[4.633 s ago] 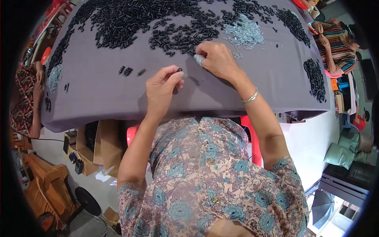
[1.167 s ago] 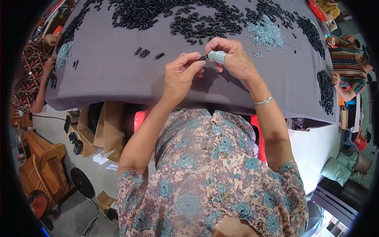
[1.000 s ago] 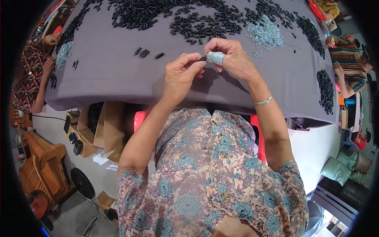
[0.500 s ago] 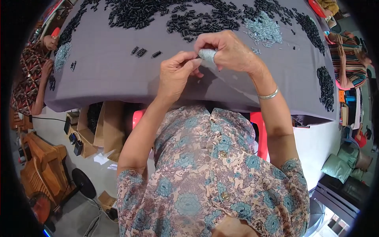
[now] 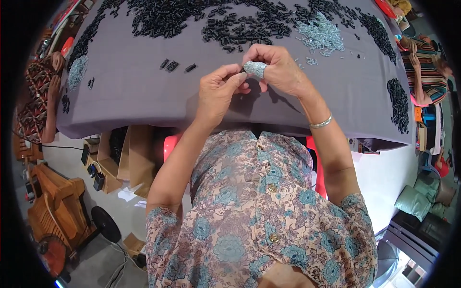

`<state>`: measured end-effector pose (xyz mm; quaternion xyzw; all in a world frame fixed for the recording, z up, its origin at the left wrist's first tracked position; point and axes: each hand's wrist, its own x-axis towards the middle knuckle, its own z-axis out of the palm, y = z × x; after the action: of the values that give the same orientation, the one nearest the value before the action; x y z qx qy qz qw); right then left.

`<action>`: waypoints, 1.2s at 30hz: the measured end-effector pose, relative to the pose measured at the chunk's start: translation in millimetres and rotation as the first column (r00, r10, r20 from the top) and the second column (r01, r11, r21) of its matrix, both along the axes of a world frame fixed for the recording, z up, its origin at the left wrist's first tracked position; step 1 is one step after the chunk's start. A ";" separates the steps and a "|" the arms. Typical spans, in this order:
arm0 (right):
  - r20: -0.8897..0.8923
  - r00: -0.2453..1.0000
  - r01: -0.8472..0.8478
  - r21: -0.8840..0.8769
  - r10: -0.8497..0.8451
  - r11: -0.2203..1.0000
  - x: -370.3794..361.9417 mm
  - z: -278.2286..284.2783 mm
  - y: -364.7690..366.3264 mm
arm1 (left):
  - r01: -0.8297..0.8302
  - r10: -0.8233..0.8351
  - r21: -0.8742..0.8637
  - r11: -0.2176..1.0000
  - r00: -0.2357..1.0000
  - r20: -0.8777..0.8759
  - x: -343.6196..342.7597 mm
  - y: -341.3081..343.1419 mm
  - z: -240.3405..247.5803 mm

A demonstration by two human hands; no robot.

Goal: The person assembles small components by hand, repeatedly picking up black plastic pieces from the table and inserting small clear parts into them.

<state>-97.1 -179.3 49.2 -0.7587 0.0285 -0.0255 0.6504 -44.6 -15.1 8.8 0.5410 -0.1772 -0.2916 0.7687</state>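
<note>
The left hand (image 5: 216, 93) pinches a black part (image 5: 242, 71) over the desk (image 5: 129, 96), towards its near edge; the right hand's (image 5: 284, 74) grip I cannot tell. Probably light, stiff, slick: hold its sides.

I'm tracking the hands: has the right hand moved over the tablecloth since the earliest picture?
Yes. Judged against the loose black pieces, the right hand has moved toward the near table edge and slightly left, closer to the left hand.
</note>
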 end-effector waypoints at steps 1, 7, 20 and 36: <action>0.001 1.000 0.002 0.001 -0.002 1.000 -0.8 0.2 -0.1 | 0.002 -0.002 0.001 1.000 1.000 0.001 0.7 0.3 0.9; -0.001 1.000 -0.028 0.049 0.028 0.998 -5.2 2.6 -7.4 | 0.017 -0.016 0.053 0.998 1.000 -0.022 2.8 3.1 0.7; -0.204 0.974 0.030 0.535 0.095 0.844 -13.1 -9.2 18.3 | -0.065 0.104 -0.184 0.981 0.972 0.211 -6.3 1.5 8.2; -0.104 0.895 -0.025 0.960 0.434 0.281 -9.9 -23.2 48.8 | 0.133 -0.156 -0.261 0.956 0.986 -0.067 -3.2 8.5 22.6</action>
<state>-107.0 -130.5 26.0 -0.2227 0.0402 0.2256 0.9476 -47.8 -6.6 31.4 0.4099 -0.2187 -0.3450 0.8155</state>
